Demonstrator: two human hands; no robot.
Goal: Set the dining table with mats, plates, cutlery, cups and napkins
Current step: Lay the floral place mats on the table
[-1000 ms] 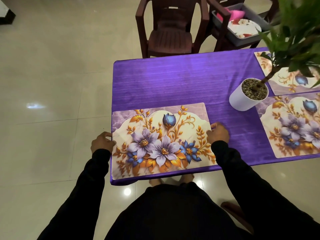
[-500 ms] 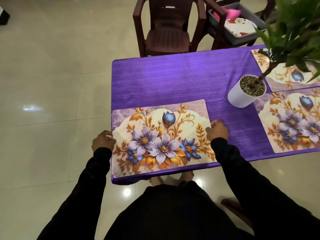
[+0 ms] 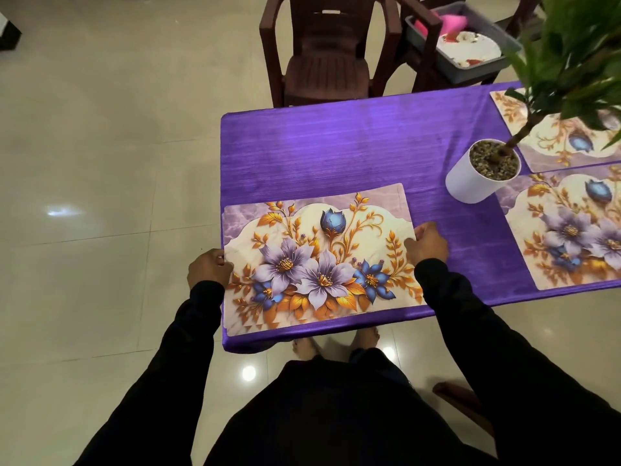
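Observation:
A floral place mat [image 3: 319, 260] lies at the near left corner of the purple table [image 3: 336, 153]; stepped edges at its lower left suggest more than one mat stacked. My left hand [image 3: 209, 269] grips the mat's left edge at the table's side. My right hand [image 3: 426, 245] pinches the mat's right edge. Two more floral mats lie to the right: a near mat [image 3: 568, 230] and a far mat [image 3: 554, 139] partly under plant leaves.
A white pot with a green plant [image 3: 477, 178] stands between the mats. Behind the table a dark brown plastic chair [image 3: 326, 58] stands empty. A second chair carries a grey tub [image 3: 463, 38] with a patterned plate and something pink. Tiled floor lies to the left.
Both hands stay on the mat's edges; the mat has shifted slightly toward the table's left side. The camera view has tilted a little.

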